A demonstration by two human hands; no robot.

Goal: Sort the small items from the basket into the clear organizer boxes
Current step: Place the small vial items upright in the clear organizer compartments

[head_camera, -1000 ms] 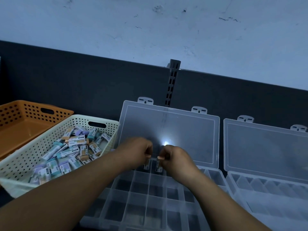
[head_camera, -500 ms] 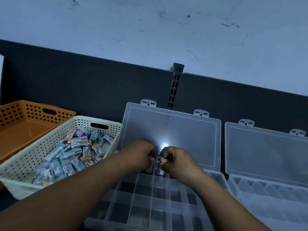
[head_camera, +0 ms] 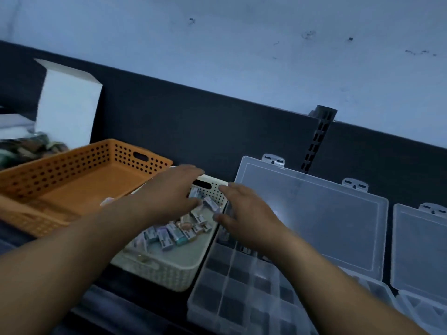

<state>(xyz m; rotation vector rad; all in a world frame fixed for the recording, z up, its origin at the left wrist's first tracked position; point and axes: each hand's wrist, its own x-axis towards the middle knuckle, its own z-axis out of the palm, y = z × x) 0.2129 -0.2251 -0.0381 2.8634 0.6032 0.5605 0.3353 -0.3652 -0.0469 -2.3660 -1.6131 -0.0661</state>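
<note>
Left hand [head_camera: 169, 192] over cream basket [head_camera: 167, 274], right hand [head_camera: 246, 213] at its right rim; both empty, fingers spread, likely for next small items [head_camera: 174, 234]; organizer box [head_camera: 229, 298] lies open beside, ready.

**Baskets and Boxes Line a Dark Worktop**

A dark, flat tabletop [head_camera: 145, 296] carries a row of containers. From left: an orange perforated plastic basket [head_camera: 60, 165], a cream perforated plastic basket [head_camera: 157, 274] just beside it, then a clear plastic organizer box [head_camera: 312, 221] with its lid raised and a second clear organizer box [head_camera: 420, 250]. A white cardboard box [head_camera: 67, 105] stands behind the orange basket, beside a blurred mottled heap [head_camera: 29, 146].
</note>
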